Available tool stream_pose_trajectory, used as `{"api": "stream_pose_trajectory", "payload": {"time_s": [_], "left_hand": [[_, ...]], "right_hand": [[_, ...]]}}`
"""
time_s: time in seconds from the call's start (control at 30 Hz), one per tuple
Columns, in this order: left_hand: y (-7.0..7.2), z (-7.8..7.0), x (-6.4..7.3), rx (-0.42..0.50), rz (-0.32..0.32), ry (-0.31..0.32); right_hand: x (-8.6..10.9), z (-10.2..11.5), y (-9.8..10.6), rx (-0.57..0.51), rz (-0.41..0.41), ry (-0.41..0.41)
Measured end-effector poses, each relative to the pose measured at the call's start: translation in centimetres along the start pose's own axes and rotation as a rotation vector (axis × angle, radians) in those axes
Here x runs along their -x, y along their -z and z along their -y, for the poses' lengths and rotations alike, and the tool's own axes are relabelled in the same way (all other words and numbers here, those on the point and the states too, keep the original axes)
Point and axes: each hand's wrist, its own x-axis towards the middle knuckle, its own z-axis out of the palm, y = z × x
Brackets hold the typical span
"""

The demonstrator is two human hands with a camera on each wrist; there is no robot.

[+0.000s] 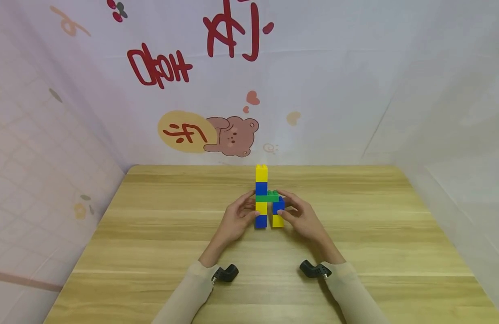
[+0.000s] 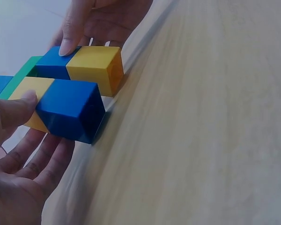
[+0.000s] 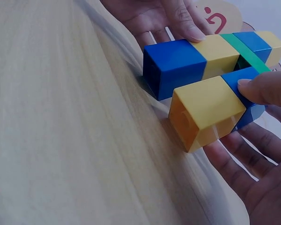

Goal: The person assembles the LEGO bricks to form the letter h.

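A structure of toy building blocks stands on the wooden table between both hands. Its taller column has a blue block (image 1: 261, 221) at the bottom, a yellow block (image 1: 260, 207) above, then a long green block (image 1: 266, 198), with another blue block (image 1: 261, 188) and a yellow block (image 1: 261, 173) on top. The green block reaches right over a shorter column, a blue block (image 3: 247, 84) on a yellow block (image 3: 208, 105). My left hand (image 1: 235, 220) grips the taller column, thumb on its lower yellow block. My right hand (image 1: 304, 218) pinches the shorter column's blue block.
The wooden table (image 1: 152, 252) carries the structure near its middle. Behind it rises a white cloth backdrop (image 1: 334, 81) with red characters and a printed bear (image 1: 234, 137). A dark wrist device sits at each sleeve cuff, the left one (image 1: 226, 273) and the right one (image 1: 315, 269).
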Motion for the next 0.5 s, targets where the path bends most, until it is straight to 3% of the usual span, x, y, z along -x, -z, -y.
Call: {"api": "stream_pose_trajectory", "payload": {"time_s": [0.5], "left_hand": [[0.06,0.11,0.3,-0.037,-0.035,0.013]], "right_hand": [[0.14,-0.05,-0.44,0.029,-0.014,-0.04]]}}
